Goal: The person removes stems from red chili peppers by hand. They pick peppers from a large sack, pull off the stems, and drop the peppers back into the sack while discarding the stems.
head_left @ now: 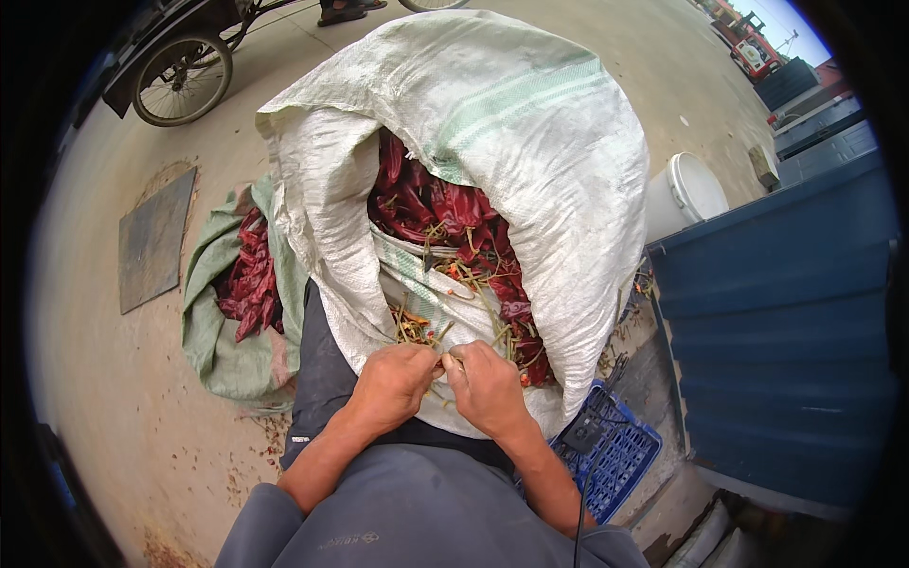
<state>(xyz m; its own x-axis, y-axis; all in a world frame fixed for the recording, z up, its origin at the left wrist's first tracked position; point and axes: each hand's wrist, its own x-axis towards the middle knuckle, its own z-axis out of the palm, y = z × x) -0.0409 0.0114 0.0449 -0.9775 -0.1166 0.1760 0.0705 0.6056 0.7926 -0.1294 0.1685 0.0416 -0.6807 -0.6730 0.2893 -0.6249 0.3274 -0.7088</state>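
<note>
My left hand and my right hand meet in front of my lap, thumbs and fingertips pinched close together. Whatever lies between the fingertips is too small and covered to make out. Both hands are over the near edge of a big white woven sack with green stripes, its mouth folded back toward me. Inside it lie wrinkled dark red dried chilies. Loose stems and orange bits are scattered on the sack's fold just beyond my fingers.
To the left, a green sack holds more red chilies near a flat grey board. A blue plastic crate, a blue metal panel and a white bucket stand right. Behind are a cart wheel and a person's feet.
</note>
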